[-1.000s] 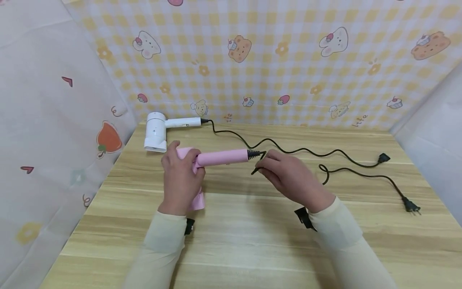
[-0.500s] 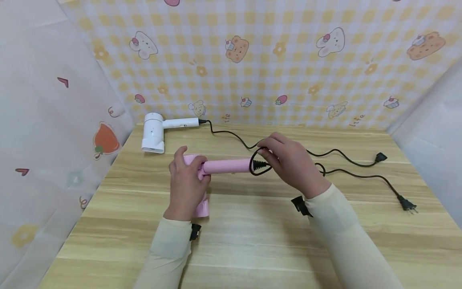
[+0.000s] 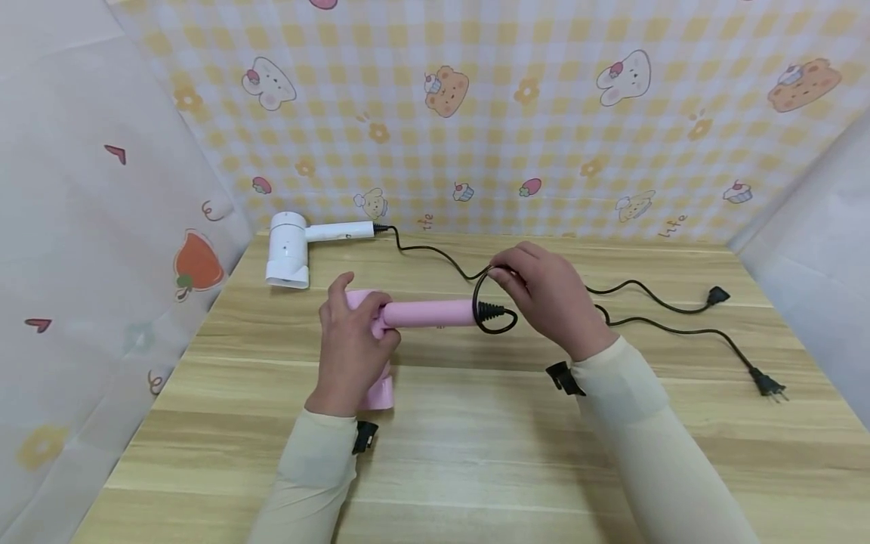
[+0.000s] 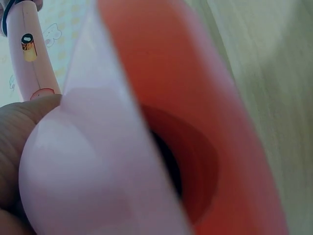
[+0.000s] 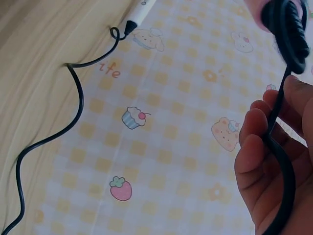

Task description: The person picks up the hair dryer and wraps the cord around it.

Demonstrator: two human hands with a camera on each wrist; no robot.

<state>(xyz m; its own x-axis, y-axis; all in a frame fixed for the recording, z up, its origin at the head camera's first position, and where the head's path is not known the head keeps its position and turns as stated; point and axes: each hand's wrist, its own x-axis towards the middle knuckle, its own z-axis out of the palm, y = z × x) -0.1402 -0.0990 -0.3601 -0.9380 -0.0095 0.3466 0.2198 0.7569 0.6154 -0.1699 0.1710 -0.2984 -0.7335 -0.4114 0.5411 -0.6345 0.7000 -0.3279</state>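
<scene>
A pink hair dryer (image 3: 430,313) is held off the table by my left hand (image 3: 355,344), which grips it around the head where the handle joins. Its open nozzle (image 4: 161,147) fills the left wrist view. My right hand (image 3: 553,298) pinches the dryer's black power cord (image 5: 279,112) between thumb and fingers, beside the handle's end. From the ribbed strain relief (image 3: 491,311) the cord bends back in a loop over the handle end. The rest of this cord runs behind my right hand to a two-pin plug (image 3: 768,384) on the table.
A white hair dryer (image 3: 288,249) lies at the back left of the wooden table (image 3: 462,453). Its wavy black cord (image 3: 435,249) stretches right along the back to another plug (image 3: 717,295). A checked cloth (image 3: 408,98) hangs behind, with a pale sheet (image 3: 81,264) at the left.
My right hand has moved up, drawing the cord into a loop around the pink dryer's handle end. The pink dryer and left hand have shifted slightly right and down.
</scene>
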